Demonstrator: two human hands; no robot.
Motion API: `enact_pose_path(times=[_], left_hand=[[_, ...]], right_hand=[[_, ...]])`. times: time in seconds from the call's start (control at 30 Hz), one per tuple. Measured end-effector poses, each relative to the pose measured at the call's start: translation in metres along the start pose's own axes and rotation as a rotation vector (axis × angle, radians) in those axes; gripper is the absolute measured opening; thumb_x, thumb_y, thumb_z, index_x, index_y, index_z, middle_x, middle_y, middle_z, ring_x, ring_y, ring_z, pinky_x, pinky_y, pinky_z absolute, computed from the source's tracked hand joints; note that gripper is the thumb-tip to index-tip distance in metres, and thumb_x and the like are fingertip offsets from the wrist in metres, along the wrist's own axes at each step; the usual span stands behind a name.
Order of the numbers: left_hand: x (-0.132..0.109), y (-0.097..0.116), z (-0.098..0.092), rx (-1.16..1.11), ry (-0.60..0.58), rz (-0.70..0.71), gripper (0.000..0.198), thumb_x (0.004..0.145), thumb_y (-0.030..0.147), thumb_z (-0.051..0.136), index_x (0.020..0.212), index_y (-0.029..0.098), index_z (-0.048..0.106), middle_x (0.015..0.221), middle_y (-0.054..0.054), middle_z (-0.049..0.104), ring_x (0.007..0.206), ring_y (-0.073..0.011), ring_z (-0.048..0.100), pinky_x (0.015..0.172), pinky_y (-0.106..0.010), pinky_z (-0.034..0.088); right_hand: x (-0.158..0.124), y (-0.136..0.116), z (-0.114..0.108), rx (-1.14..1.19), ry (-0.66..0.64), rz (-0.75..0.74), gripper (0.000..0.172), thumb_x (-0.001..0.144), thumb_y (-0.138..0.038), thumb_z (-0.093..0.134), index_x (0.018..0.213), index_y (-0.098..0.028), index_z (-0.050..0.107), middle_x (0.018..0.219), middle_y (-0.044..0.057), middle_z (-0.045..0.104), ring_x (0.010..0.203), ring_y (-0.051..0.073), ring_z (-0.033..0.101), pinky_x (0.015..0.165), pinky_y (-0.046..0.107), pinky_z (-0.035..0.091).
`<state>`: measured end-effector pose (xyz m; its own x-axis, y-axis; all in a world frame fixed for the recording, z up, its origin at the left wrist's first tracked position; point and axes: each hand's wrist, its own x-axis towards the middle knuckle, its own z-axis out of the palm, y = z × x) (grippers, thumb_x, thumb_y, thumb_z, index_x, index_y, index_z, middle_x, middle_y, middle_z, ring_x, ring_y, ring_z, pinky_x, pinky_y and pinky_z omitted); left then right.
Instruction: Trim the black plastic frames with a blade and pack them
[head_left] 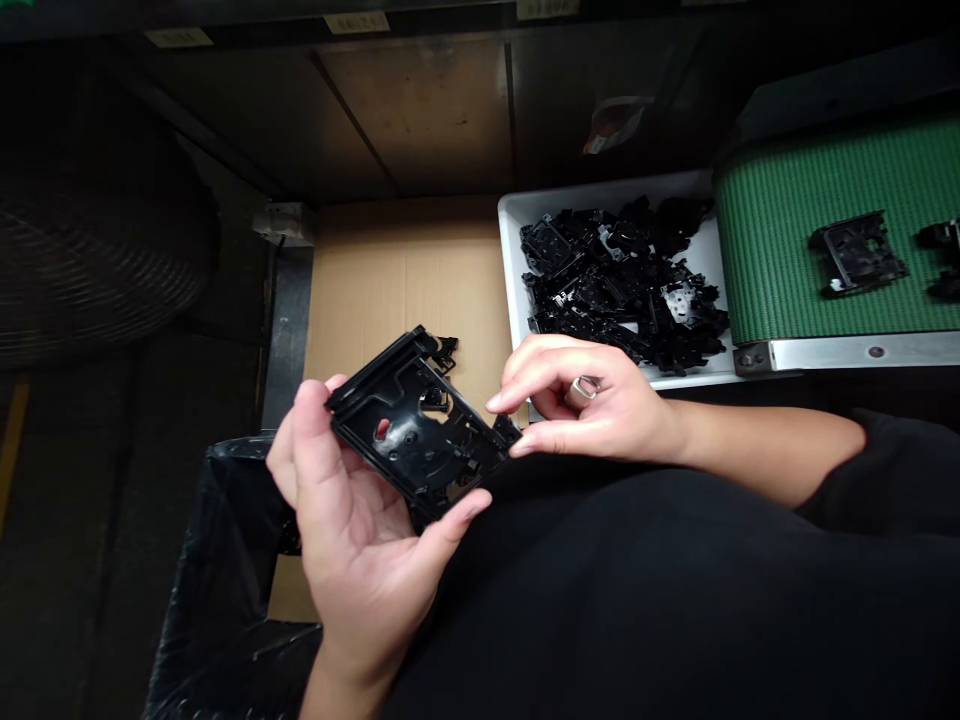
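Observation:
A glossy black moulded plastic frame (416, 430), roughly rectangular with clips and cut-outs, lies tilted across the fingers and palm of my left hand (352, 530). That hand is shut on it, with fingers behind its left side and the thumb curving up at its lower edge. My right hand (592, 410), wearing a metal ring, comes in from the right. Its thumb tip is at the frame's right corner and its index fingertip hovers just above, with a gap between them.
A white tray (517, 235) holds a heap of similar black parts (622, 285). Beyond it, a green conveyor belt (825, 210) with a metal side rail (847, 352) carries more black parts (856, 255). Cardboard (397, 280) lies behind my hands, and a black-bagged bin (217, 570) stands below left.

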<state>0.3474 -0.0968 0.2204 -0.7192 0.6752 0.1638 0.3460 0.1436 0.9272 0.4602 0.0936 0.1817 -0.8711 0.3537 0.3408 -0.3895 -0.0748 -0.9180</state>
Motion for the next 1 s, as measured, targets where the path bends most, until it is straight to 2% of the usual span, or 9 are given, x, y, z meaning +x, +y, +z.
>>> enact_pose_path(times=[0.1, 0.2, 0.33, 0.47, 0.57, 0.67, 0.83, 0.93, 1.0], left_hand=[[-0.004, 0.003, -0.002, -0.004, 0.002, 0.004, 0.112, 0.062, 0.017, 0.091, 0.155, 0.039, 0.033, 0.155, -0.004, 0.026, 0.142, -0.0322, 0.041, 0.121, -0.044, 0.042], [-0.008, 0.002, -0.006, 0.013, 0.004, 0.019, 0.116, 0.059, 0.019, 0.093, 0.156, 0.038, 0.032, 0.155, -0.005, 0.027, 0.142, -0.0316, 0.041, 0.121, -0.041, 0.042], [-0.011, -0.002, -0.015, 0.022, -0.001, 0.015, 0.119, 0.056, 0.022, 0.095, 0.156, 0.037, 0.031, 0.156, -0.006, 0.026, 0.143, -0.033, 0.04, 0.118, -0.042, 0.044], [-0.014, -0.007, -0.021, 0.009, -0.013, -0.006, 0.121, 0.057, 0.022, 0.094, 0.155, 0.043, 0.028, 0.161, -0.005, 0.02, 0.143, -0.0337, 0.042, 0.114, -0.048, 0.047], [-0.019, -0.012, -0.026, -0.05, -0.022, -0.028, 0.117, 0.063, 0.02, 0.091, 0.154, 0.049, 0.023, 0.162, -0.004, 0.025, 0.145, -0.0315, 0.041, 0.114, -0.05, 0.046], [-0.025, -0.02, -0.034, -0.132, -0.071, -0.092, 0.113, 0.072, 0.016, 0.085, 0.155, 0.051, 0.015, 0.159, -0.005, 0.035, 0.141, -0.0251, 0.047, 0.114, -0.044, 0.047], [-0.045, -0.044, -0.056, -0.427, -0.114, -0.279, 0.091, 0.088, 0.037, 0.07, 0.159, 0.04, 0.013, 0.148, -0.01, 0.049, 0.134, -0.0248, 0.054, 0.117, -0.047, 0.042], [-0.07, -0.069, -0.072, -0.541, 0.008, -0.432, 0.073, 0.094, 0.038, 0.061, 0.156, 0.038, 0.021, 0.137, -0.01, 0.057, 0.127, -0.0234, 0.06, 0.112, -0.046, 0.047], [-0.093, -0.096, -0.086, -0.509, 0.116, -0.509, 0.063, 0.095, 0.039, 0.059, 0.151, 0.036, 0.032, 0.134, -0.009, 0.061, 0.123, -0.022, 0.063, 0.109, -0.044, 0.05]], right_hand=[[-0.002, 0.0, 0.003, 0.003, -0.012, -0.011, 0.029, 0.079, -0.019, 0.085, 0.106, -0.015, 0.075, 0.093, 0.003, 0.065, 0.059, 0.005, 0.048, 0.044, 0.016, 0.04], [-0.003, -0.001, 0.007, -0.019, -0.025, -0.003, 0.029, 0.079, -0.02, 0.085, 0.106, -0.016, 0.075, 0.093, 0.003, 0.065, 0.06, 0.006, 0.049, 0.044, 0.016, 0.04], [-0.004, -0.002, 0.012, -0.051, -0.03, 0.015, 0.029, 0.078, -0.022, 0.086, 0.106, -0.018, 0.076, 0.094, 0.004, 0.066, 0.062, 0.008, 0.049, 0.045, 0.018, 0.042], [-0.006, -0.001, 0.021, -0.077, -0.018, 0.02, 0.029, 0.079, -0.022, 0.085, 0.107, -0.018, 0.075, 0.094, 0.004, 0.067, 0.06, 0.008, 0.047, 0.045, 0.019, 0.041], [-0.007, 0.002, 0.03, -0.101, -0.003, 0.045, 0.028, 0.08, -0.024, 0.084, 0.105, -0.017, 0.076, 0.095, 0.005, 0.067, 0.057, 0.007, 0.045, 0.045, 0.02, 0.041], [-0.006, 0.006, 0.043, -0.15, 0.008, 0.035, 0.028, 0.08, -0.025, 0.084, 0.105, -0.017, 0.076, 0.096, 0.007, 0.068, 0.065, 0.011, 0.053, 0.048, 0.022, 0.045], [-0.007, 0.025, 0.081, -0.308, -0.128, -0.04, 0.023, 0.086, -0.02, 0.075, 0.11, -0.019, 0.074, 0.098, 0.01, 0.067, 0.084, 0.019, 0.065, 0.066, 0.028, 0.056], [-0.011, 0.048, 0.119, -0.348, -0.314, -0.052, 0.028, 0.089, -0.018, 0.07, 0.117, -0.021, 0.072, 0.105, 0.011, 0.068, 0.094, 0.021, 0.067, 0.081, 0.032, 0.058], [-0.015, 0.064, 0.149, -0.378, -0.42, 0.0, 0.029, 0.09, -0.022, 0.07, 0.12, -0.023, 0.07, 0.11, 0.011, 0.067, 0.098, 0.022, 0.067, 0.084, 0.033, 0.058]])
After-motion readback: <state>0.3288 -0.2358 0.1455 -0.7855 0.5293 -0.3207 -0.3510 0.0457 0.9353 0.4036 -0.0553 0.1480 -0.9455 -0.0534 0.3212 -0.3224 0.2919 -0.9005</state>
